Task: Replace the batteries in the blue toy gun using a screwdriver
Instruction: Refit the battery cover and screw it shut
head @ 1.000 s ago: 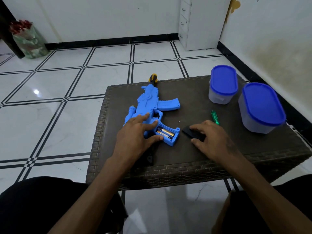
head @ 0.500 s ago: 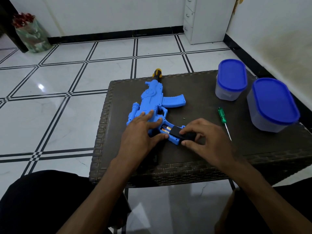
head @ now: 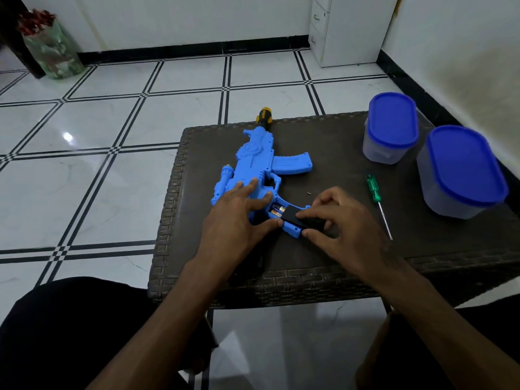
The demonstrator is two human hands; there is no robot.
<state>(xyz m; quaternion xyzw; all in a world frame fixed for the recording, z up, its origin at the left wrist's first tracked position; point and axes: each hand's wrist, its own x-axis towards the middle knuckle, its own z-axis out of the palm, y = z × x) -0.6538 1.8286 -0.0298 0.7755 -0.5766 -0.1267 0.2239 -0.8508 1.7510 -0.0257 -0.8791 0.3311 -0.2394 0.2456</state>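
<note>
Containers come first among the bystanders: two clear tubs with blue lids, one (head: 391, 128) at two o'clock of the blue toy gun (head: 260, 170), the larger one (head: 461, 173) at three o'clock, both standing well apart from it on the dark woven table (head: 323, 266). Between them and the gun lies a green-handled screwdriver (head: 378, 205), untouched, its shaft aimed toward five o'clock. A tiny screw (head: 309, 193) sits just beside the grip, at one o'clock of the right hand. A wrapped bouquet (head: 49, 43) stands on the tiled floor at ten o'clock, a white cabinet (head: 349, 26) at one o'clock. The left hand (head: 235, 218) lies flat with straight fingers pressing the gun's rear body, covering that part. The right hand (head: 340, 220) pinches a black battery cover (head: 299, 218) between thumb and fingers, over the open compartment in the grip, where batteries (head: 277, 209) show only partly. Whether the cover is seated cannot be told. The gun lies flat near the table's left half, long axis running from six to twelve o'clock, its yellow-and-black muzzle overhanging the far edge, magazine jutting toward three o'clock.
</note>
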